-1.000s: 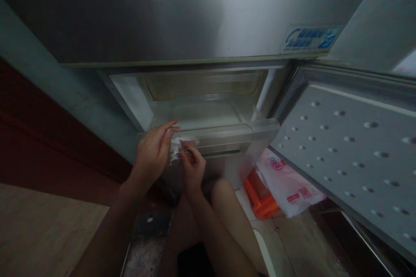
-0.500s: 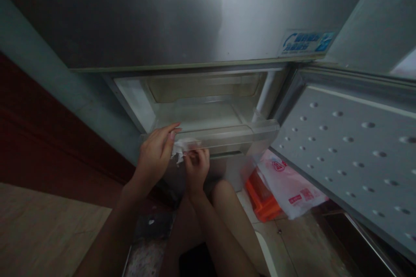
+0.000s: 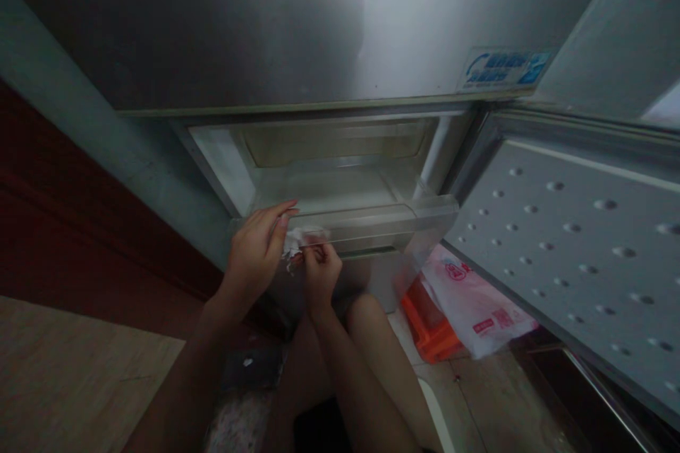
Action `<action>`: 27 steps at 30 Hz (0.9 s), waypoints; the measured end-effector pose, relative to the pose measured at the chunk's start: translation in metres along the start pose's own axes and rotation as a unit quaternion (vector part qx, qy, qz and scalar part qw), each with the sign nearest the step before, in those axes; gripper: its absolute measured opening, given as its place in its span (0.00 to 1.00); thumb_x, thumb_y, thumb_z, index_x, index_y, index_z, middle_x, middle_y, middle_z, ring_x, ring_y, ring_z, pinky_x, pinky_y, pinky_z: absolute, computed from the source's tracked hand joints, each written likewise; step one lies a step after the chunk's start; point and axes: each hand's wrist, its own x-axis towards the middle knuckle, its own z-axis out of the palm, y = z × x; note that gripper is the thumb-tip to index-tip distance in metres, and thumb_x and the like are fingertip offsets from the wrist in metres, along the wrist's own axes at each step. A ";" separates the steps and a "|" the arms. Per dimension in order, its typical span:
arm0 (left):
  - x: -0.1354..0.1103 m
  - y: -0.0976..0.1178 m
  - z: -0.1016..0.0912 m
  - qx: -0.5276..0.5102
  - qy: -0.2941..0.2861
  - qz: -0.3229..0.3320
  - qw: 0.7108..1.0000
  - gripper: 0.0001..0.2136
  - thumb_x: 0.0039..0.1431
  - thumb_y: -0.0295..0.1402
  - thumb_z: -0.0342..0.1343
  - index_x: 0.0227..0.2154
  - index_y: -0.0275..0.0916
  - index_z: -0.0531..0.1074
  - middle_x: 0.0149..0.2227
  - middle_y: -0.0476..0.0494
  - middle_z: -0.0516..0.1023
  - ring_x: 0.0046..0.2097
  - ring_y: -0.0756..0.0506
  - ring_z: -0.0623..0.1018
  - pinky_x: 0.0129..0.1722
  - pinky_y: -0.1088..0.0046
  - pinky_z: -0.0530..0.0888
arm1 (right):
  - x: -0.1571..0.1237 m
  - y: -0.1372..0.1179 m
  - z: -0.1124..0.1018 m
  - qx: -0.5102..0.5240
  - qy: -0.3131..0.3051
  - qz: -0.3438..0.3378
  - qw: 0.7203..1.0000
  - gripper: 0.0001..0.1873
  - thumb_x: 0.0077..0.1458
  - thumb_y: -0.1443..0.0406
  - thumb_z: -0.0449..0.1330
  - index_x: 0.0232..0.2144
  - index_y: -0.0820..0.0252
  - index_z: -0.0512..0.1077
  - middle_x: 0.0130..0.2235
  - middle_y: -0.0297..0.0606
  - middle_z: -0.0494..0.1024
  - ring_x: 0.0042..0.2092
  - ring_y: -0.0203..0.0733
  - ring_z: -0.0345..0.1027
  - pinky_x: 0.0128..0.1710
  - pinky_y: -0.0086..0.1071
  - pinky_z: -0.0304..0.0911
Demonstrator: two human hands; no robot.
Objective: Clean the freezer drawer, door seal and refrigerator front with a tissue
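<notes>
Tissue [image 3: 293, 241], white, thin and crumpled, lies at the front of the clear plastic drawer [image 3: 382, 219], toward that drawer's left end. From my remote seat I see my bare right hand [image 3: 321, 270] there, fingers curled together and pinched on the tissue, though the tips are partly hidden from me. My bare left hand [image 3: 253, 248] lies on the drawer's left end, fingers close together over the top edge, thumb slightly apart; how firmly it grips, I cannot tell. Above the drawer I have a broad silver metal refrigerator door [image 3: 239, 28]; right of the drawer, an open grey lower door [image 3: 574, 226] with round bumps. Below the drawer's right end, a white plastic bag with red print [image 3: 478, 308] overlaps a bright orange plastic container [image 3: 433, 333].
</notes>
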 end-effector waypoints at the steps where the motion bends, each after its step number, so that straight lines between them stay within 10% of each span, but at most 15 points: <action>1: 0.000 0.000 0.000 0.000 0.000 0.001 1.000 0.16 0.66 0.36 0.41 0.48 0.37 0.71 0.46 0.42 0.79 0.50 0.44 0.76 0.52 0.63 0.70 | 0.001 -0.001 0.001 0.005 0.007 0.001 1.000 0.03 0.46 0.66 0.59 0.24 0.61 0.71 0.19 0.29 0.74 0.21 0.34 0.69 0.24 0.26 0.64; 17: 0.000 0.004 -0.003 -0.017 -0.009 -0.059 0.998 0.17 0.66 0.37 0.40 0.50 0.38 0.68 0.45 0.44 0.80 0.50 0.44 0.77 0.52 0.64 0.70 | 0.010 -0.019 0.005 0.032 0.004 0.005 0.999 0.06 0.40 0.64 0.63 0.21 0.62 0.75 0.20 0.31 0.76 0.22 0.37 0.70 0.24 0.28 0.65; 27: 0.000 0.005 -0.005 -0.020 -0.009 -0.063 0.998 0.17 0.66 0.38 0.40 0.49 0.39 0.69 0.45 0.45 0.80 0.50 0.44 0.77 0.52 0.64 0.70 | 0.026 -0.036 -0.019 0.034 0.117 -0.041 0.992 0.05 0.40 0.65 0.63 0.21 0.64 0.74 0.19 0.31 0.75 0.22 0.35 0.67 0.25 0.27 0.62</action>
